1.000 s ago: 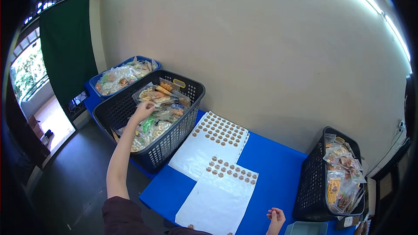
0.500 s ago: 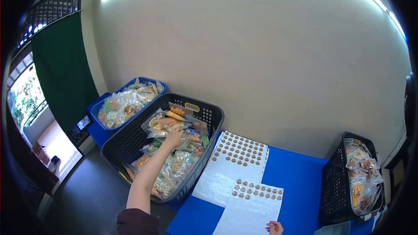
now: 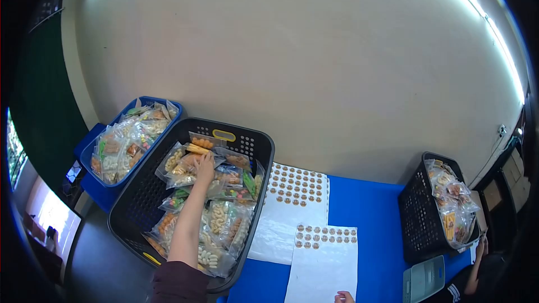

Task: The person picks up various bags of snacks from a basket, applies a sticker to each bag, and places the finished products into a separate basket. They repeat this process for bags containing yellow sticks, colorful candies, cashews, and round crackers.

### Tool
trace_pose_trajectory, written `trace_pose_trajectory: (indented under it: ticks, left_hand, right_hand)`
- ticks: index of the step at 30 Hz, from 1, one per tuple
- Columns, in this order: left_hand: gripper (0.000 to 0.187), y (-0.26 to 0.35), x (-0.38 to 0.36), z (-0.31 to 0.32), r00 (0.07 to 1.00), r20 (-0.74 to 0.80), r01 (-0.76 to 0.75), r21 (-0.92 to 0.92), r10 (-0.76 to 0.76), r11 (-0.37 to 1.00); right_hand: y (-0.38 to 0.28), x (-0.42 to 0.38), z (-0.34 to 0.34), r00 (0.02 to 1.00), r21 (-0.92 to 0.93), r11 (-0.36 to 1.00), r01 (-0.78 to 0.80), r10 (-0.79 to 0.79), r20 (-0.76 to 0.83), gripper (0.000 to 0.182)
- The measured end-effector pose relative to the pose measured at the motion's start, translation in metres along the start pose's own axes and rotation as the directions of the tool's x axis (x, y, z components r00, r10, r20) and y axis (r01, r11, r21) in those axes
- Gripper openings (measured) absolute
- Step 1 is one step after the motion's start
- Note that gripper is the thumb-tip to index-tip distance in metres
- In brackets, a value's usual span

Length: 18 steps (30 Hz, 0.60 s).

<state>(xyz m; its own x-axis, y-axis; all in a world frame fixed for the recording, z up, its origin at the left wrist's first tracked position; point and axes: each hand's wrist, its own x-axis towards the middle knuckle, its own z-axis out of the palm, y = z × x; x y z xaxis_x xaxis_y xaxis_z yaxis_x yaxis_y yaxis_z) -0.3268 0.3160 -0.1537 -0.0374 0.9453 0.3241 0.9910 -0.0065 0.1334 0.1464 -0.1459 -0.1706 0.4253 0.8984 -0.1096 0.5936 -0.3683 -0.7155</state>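
My left hand [image 3: 205, 169] reaches into the large black basket [image 3: 120, 213], its fingers bent over a clear snack bag [image 3: 178, 177] of tan pieces and seeming to pinch it. Close by lie a bag of orange balls [image 3: 202, 141] and bags of pale curled snacks [image 3: 218, 217]. At the bottom edge my right hand [image 3: 344, 298] shows only curled fingers over the lower part of a white sheet [image 3: 323, 269] with rows of round brown stickers. Whatever those fingers hold is too small to make out. A larger sticker sheet [image 3: 270, 246] lies behind.
A blue basket [image 3: 85, 160] of bagged snacks stands at the left. On the blue table [image 3: 365, 207], a second black basket [image 3: 411, 221] holds more bags, with a clear plastic tub [image 3: 425, 278] before it. Another person's arm [image 3: 476, 266] is at the lower right.
The view has turned to the right. My left hand has shifted within the basket, up onto the tan snack bag. Another person's arm has come into view at right.
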Motion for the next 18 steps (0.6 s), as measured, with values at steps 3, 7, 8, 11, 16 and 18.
trace_pose_trajectory:
  ticks: [3, 7, 8, 11, 16, 18]
  left_hand:
    - [0.041, 0.006, 0.002, -0.014, 0.965, -0.252, -0.083, -0.027, 0.073, 0.996]
    - [0.044, 0.024, 0.012, -0.096, 0.838, -0.526, -0.252, -0.140, 0.144, 0.958]
    - [0.041, 0.035, 0.010, -0.125, 0.799, -0.583, -0.250, -0.106, 0.144, 0.962]
    - [0.035, 0.050, 0.010, -0.173, 0.870, -0.494, -0.394, -0.693, 0.001, 0.603]
    - [0.051, 0.117, -0.061, -0.258, 0.907, -0.421, -0.403, -0.866, 0.004, 0.295]
    - [0.049, 0.142, -0.096, -0.291, 0.936, -0.347, -0.351, -0.924, 0.055, 0.148]
  right_hand:
    - [0.010, -0.004, 0.026, 0.995, 0.077, 0.996, 0.040, -0.047, 0.091, 0.023]
    - [-0.016, -0.001, 0.046, 0.976, 0.172, 0.982, 0.072, -0.105, 0.189, 0.021]
    - [-0.031, 0.001, 0.046, 0.973, 0.177, 0.981, 0.083, -0.118, 0.197, 0.019]
    - [-0.058, 0.015, 0.046, 0.944, 0.145, 0.984, 0.099, -0.139, 0.300, 0.020]
    - [-0.084, 0.032, 0.039, 0.869, 0.188, 0.966, 0.178, -0.244, 0.430, 0.031]
    - [-0.099, 0.033, 0.029, 0.821, 0.266, 0.937, 0.225, -0.330, 0.467, 0.031]
